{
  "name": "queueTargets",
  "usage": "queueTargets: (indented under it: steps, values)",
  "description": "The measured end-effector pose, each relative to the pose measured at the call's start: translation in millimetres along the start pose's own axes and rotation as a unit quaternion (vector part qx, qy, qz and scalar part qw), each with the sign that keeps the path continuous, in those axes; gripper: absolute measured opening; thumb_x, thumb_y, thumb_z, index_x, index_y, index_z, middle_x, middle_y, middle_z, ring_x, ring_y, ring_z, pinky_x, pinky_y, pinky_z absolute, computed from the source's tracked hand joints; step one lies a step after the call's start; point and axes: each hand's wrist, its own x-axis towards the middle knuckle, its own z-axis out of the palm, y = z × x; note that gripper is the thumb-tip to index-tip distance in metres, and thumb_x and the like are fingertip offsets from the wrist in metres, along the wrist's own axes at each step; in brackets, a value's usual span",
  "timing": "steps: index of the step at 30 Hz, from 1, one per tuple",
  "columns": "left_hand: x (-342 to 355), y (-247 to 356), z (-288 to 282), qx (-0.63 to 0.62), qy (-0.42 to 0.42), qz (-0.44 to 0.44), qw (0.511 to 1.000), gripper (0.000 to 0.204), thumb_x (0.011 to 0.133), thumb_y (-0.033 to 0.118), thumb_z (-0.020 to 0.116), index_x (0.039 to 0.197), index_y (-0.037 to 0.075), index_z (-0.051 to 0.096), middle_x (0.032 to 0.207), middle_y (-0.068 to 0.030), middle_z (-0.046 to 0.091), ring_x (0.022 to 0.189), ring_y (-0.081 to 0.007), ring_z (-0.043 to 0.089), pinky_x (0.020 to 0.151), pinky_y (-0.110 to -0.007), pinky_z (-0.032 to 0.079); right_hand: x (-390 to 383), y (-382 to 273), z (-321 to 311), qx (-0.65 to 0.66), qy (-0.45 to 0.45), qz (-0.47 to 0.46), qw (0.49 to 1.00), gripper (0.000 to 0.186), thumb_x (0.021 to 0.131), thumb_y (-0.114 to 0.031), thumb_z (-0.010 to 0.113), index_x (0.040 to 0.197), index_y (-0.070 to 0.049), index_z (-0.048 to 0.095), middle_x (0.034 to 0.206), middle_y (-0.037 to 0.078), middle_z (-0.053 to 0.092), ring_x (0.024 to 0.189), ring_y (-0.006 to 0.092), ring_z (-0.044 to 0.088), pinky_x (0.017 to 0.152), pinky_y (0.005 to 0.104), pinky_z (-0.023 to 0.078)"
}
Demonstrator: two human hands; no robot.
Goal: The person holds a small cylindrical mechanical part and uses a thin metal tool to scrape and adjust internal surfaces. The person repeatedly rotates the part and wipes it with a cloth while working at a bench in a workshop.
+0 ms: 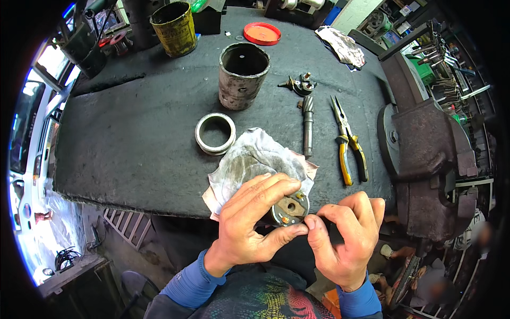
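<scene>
My left hand (249,223) is closed around a round metal end plate (290,206) with a centre hole and small copper-coloured bits on its face. My right hand (345,234) is beside the plate's right edge, thumb and forefinger pinched together there; whatever sits between them is too small to make out. Under and beyond the left hand lies a stained white cloth (255,154). Past it stand a metal ring (215,134) and a worn metal cylinder (241,85). A splined gear shaft (308,127) and long-nose pliers (345,141) with yellow and black handles lie to the right.
A dark vise (430,143) occupies the right end of the dark bench (133,143). A small metal part (301,84), a red lid (262,33), a yellow can (175,31) and a rag (341,45) lie farther back. Someone sits low at the right.
</scene>
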Motion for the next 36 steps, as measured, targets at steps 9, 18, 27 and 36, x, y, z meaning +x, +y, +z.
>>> queueTargets:
  steps: [9, 18, 27, 36]
  values:
    - [1, 2, 0, -0.010, -0.004, -0.002, 1.000, 0.071, 0.084, 0.042, 0.097, 0.131, -0.006, 0.074, 0.125, -0.0219, 0.078, 0.120, -0.0363, 0.074, 0.105, -0.044, 0.057, 3, 6, 4, -0.007, 0.014, 0.004, 1.000, 0.017, 0.082, -0.015, 0.090, 0.088, -0.012, 0.074, 0.081, 0.002, 0.056, 0.076, 0.0222, 0.049, 0.076, 0.0388, 0.035]
    - [3, 0, -1, -0.006, 0.000, 0.007, 1.000, 0.071, 0.084, 0.041, 0.097, 0.130, -0.006, 0.074, 0.125, -0.0221, 0.078, 0.119, -0.0375, 0.075, 0.105, -0.045, 0.057, 9, 5, 0, 0.011, -0.008, -0.032, 0.999, 0.018, 0.081, -0.013, 0.089, 0.087, -0.012, 0.073, 0.080, 0.002, 0.058, 0.075, 0.0235, 0.052, 0.075, 0.0402, 0.036]
    - [2, 3, -2, -0.004, 0.002, -0.005, 1.000, 0.070, 0.083, 0.040, 0.097, 0.130, -0.006, 0.074, 0.126, -0.0218, 0.078, 0.120, -0.0376, 0.074, 0.105, -0.045, 0.057, 8, 7, 3, -0.004, 0.006, -0.036, 0.999, 0.018, 0.083, -0.014, 0.089, 0.086, -0.010, 0.072, 0.082, 0.002, 0.061, 0.076, 0.0242, 0.050, 0.075, 0.0395, 0.036]
    - [3, 3, 1, -0.015, 0.009, 0.000, 1.000, 0.065, 0.084, 0.035, 0.096, 0.132, -0.003, 0.075, 0.125, -0.0206, 0.078, 0.116, -0.0374, 0.075, 0.105, -0.047, 0.057, 8, 5, -1, 0.016, -0.011, -0.045, 0.999, 0.017, 0.081, -0.013, 0.090, 0.086, -0.012, 0.074, 0.079, 0.002, 0.058, 0.073, 0.0232, 0.050, 0.074, 0.0397, 0.036]
